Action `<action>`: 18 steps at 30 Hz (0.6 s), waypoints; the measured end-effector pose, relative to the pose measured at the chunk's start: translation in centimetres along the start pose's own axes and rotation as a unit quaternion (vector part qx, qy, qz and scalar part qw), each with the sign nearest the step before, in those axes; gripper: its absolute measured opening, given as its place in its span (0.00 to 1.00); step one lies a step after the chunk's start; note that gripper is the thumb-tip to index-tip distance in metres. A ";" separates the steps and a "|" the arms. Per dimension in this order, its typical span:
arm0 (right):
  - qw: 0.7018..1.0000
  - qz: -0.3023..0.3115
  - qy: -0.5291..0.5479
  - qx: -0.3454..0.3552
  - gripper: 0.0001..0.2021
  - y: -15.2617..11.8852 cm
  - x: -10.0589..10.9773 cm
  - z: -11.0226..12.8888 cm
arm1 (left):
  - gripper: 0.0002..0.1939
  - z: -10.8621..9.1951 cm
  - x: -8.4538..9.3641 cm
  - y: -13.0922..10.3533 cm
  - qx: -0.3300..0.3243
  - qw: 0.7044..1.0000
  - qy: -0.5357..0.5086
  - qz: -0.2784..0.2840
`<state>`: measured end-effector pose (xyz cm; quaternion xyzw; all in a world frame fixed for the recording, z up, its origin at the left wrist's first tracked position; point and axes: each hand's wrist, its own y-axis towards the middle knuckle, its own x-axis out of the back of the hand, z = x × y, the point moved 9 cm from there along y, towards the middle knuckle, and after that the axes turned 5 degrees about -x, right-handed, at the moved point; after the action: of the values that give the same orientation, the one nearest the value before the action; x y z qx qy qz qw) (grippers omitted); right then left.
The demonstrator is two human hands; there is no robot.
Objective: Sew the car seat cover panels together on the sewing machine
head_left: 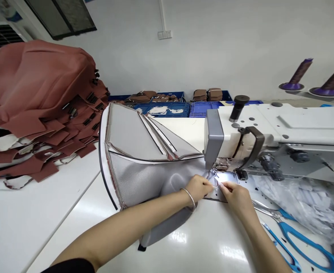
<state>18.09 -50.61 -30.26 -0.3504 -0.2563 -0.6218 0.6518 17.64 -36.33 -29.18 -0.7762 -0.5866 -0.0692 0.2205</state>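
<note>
A grey sewn cover (144,176), inside out with white and black edge strips, lies on the table with its right end under the head of the sewing machine (214,136). My left hand (199,186), a bracelet on its wrist, is closed in a pinch at the cover's edge just in front of the needle area. Close to its right, my right hand (236,195) pinches the end of a small white strip (218,182) beside the presser foot. A lamp lights that spot. The needle itself is too small to make out.
Reddish-brown covers (42,83) are heaped at the left. Blue-handled scissors (300,239) and a clear plastic bag (306,204) of white pieces lie at the right. Blue crates (167,110) stand behind the table; thread cones (299,74) stand beyond the machine.
</note>
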 end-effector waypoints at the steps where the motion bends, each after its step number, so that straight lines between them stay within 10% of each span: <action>1: 1.000 0.004 0.011 0.000 0.14 0.0 0.0 0.0 | 0.09 0.7 0.1 0.0 0.035 0.999 -0.038 0.001; 11: 1.000 0.006 0.016 0.015 0.13 0.2 -0.3 0.1 | 0.07 0.4 -0.4 -0.1 0.031 0.999 -0.002 0.018; 18: 0.992 -0.050 -0.091 0.077 0.12 -1.2 0.5 1.8 | 0.09 -2.4 -3.3 -1.1 -0.106 0.928 0.352 0.065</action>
<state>17.16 -49.48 -28.61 -0.3408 -0.3789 -0.5972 0.6194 15.94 -40.03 -27.94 -0.7573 -0.4084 -0.3857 0.3332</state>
